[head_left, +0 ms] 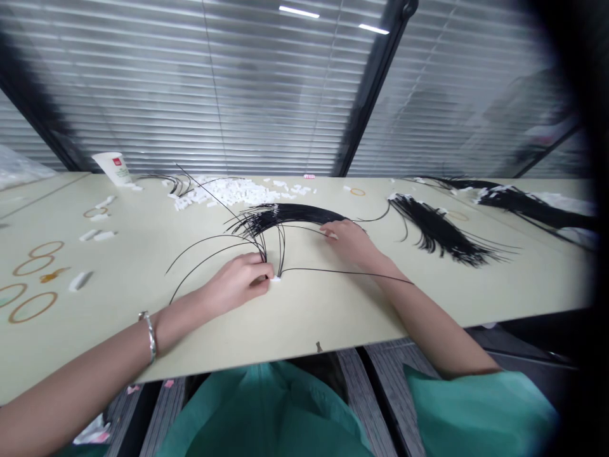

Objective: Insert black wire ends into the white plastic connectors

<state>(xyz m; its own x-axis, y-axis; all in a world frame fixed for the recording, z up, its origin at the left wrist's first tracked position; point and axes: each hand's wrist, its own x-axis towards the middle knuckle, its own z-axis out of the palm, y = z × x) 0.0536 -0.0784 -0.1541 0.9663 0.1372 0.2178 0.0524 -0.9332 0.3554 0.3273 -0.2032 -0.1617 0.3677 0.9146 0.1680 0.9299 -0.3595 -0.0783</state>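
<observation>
My left hand (245, 278) is closed, pinching a small white connector (276, 278) low over the table. Several thin black wires (281, 251) rise from the connector and fan out left, right and upward. My right hand (349, 241) is closed at the right end of a thick bundle of black wires (299, 214). A single thin wire arcs to its fingertips, which appear pinched on it; part of the bundle is hidden behind this hand. Beyond the bundle's left end lies a heap of small white connectors (233, 192).
A second bundle of wires (440, 231) with white connectors lies to the right, and another bundle (533, 206) beyond it. A paper cup (113, 167) stands at the back left. Rubber bands (33, 307) and a few white pieces (80, 280) lie on the left of the table (328, 317).
</observation>
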